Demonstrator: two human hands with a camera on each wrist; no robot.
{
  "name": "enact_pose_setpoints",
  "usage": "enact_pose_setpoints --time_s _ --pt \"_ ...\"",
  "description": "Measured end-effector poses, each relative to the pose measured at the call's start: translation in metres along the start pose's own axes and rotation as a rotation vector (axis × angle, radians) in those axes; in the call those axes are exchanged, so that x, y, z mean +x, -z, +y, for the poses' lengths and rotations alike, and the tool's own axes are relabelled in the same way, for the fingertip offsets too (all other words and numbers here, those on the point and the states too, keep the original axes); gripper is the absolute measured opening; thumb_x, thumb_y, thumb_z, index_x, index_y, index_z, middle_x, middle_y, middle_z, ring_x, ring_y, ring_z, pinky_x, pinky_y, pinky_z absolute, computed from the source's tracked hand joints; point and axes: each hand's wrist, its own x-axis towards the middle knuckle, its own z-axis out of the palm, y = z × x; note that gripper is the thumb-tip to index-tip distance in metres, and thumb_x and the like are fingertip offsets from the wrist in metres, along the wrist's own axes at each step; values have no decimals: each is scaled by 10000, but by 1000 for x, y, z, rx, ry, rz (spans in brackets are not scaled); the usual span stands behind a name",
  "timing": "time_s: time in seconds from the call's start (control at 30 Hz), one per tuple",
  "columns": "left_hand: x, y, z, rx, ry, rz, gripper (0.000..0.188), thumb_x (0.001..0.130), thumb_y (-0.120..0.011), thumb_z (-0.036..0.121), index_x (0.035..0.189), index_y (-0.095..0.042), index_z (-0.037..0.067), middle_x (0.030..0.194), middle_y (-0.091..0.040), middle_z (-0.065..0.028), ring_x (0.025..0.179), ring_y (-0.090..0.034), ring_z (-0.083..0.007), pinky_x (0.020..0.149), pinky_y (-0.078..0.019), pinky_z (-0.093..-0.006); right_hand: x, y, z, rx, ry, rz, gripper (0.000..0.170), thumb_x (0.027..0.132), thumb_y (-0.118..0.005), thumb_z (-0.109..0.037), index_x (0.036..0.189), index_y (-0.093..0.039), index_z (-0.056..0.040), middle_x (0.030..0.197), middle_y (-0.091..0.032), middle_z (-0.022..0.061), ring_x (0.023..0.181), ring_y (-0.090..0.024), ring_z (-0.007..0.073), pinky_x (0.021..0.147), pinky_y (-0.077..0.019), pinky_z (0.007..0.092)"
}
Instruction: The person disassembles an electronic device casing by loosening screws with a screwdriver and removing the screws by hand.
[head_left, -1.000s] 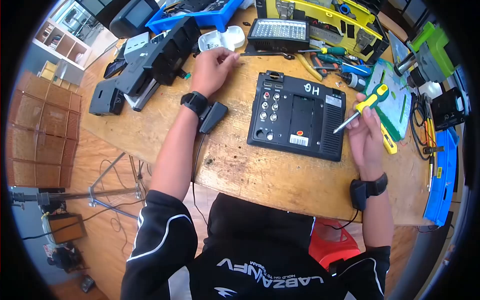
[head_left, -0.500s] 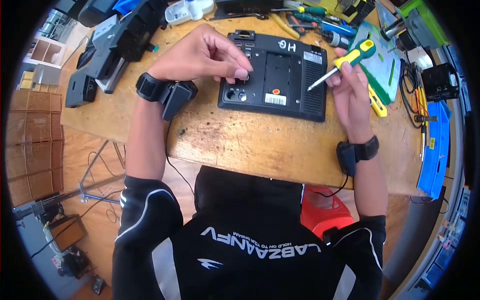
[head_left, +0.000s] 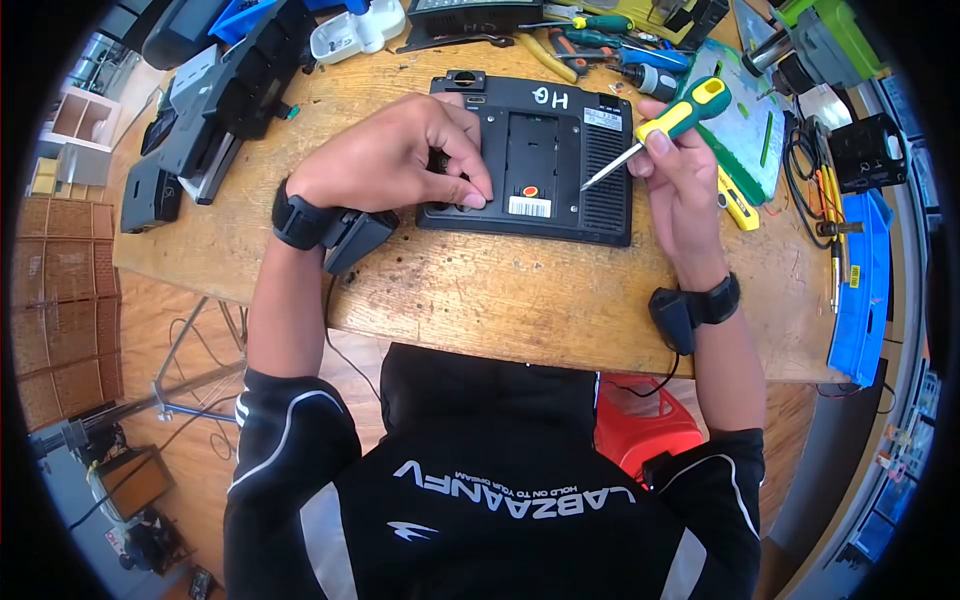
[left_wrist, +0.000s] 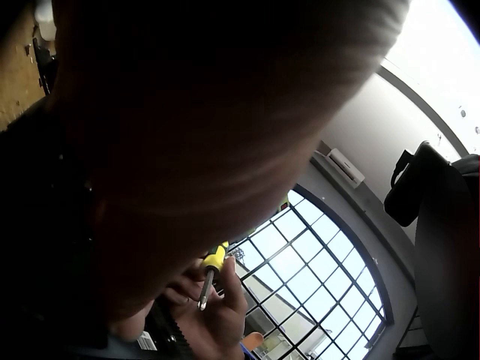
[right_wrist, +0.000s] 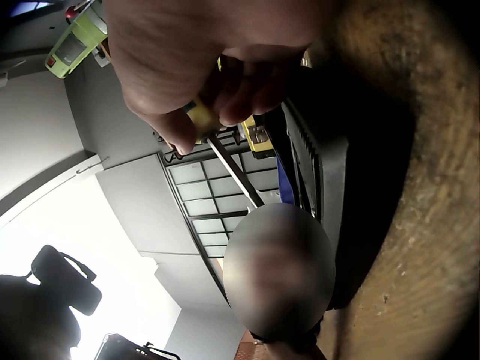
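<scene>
Left hand [head_left: 395, 160] moved from tray [head_left: 370, 32], over device [head_left: 566, 185]

The flat black rectangular device [head_left: 548, 150] looks like matt plastic, with a ribbed grille [head_left: 606, 165] on one side and a smooth white barcode label [head_left: 530, 207], apparently paper. The yellow-and-green screwdriver handle [head_left: 686, 110] looks like smooth plastic (slightly glossy where light catches it); its thin straight shaft [head_left: 613, 166] is shiny metal. The broad brown tabletop [head_left: 470, 290] is wood, worn and stained, with a soft sheen. The black long-sleeved top [head_left: 500, 480] is cloth; the red stool [head_left: 645, 428] looks like smooth plastic.
</scene>
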Motion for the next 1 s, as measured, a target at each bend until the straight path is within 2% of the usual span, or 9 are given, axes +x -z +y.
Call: enact_pose_setpoints --time_s 0.1,0.2,0.27,0.33,0.37,0.53,0.63,0.83,1.0 --pt "-1 2 6 11 5 -5 77 777 -840 106 846 -811 90 690 -579 -6 764 -541 -172 746 -458 -341 -5 -4 0 -132 50 16 384 944 -732 -129 1279 -626 25 988 -652 11 814 -569 70 725 -455 226" --pt "2 2 7 66 -87 30 70 739 -795 52 761 -777 116 649 -572 6 670 -530 -179 744 -438 -331 -16 -22 -9 -128 -2 5 377 902 -755 -29 1254 -625 13 1060 -681 49 945 -646 100 865 -540 264" --pt "3 0 4 29 -97 51 94 715 -797 44 720 -761 131 631 -548 13 624 -512 -169 760 -416 -335 -21 -28 -9 -243 -3 -65 394 882 -808 -111 1232 -654 -16 1066 -695 42 934 -651 86 825 -536 253" --pt "5 0 8 14 -77 61 98 693 -809 42 731 -770 123 616 -524 12 631 -518 -176 730 -393 -347 -28 -36 -13 -319 -37 -108 319 866 -834 -169 1127 -712 -31 1067 -703 36 878 -640 67 796 -530 250" --pt "5 1 11 15 -46 45 103 677 -813 40 735 -777 117 630 -550 3 638 -522 -182 719 -388 -347 -30 -41 -2 -400 215 -120 316 855 -843 -183 1105 -716 -37 1031 -697 21 840 -643 76 763 -531 252" --pt "6 -7 12 8 9 109 168 622 -833 27 773 -800 95 693 -607 -31 733 -546 -196 725 -408 -342 -49 -70 -12 -565 298 -277 298 824 -855 -200 990 -685 -20 920 -667 67 773 -695 162 702 -562 318" --pt "2 -3 12 -21 65 83 199 618 -833 12 798 -809 92 728 -614 -41 787 -547 -208 729 -420 -338 -49 -74 -7 -714 301 -296 288 821 -850 -204 949 -670 -19 899 -655 61 741 -697 175 680 -557 310" --pt "5 -2 11 -21 30 59 222 628 -837 -2 830 -814 88 750 -612 -42 801 -545 -225 778 -420 -351 -44 -72 -4 -608 231 -233 286 817 -856 -199 896 -667 0 834 -654 65 710 -709 180 661 -558 305" --pt "4 -5 0 -18 -75 53 185 695 -830 37 871 -817 96 781 -618 -52 820 -576 -238 818 -428 -388 -38 -66 -6 -535 142 -253 315 812 -870 -180 981 -690 16 868 -683 80 724 -716 149 626 -564 283"
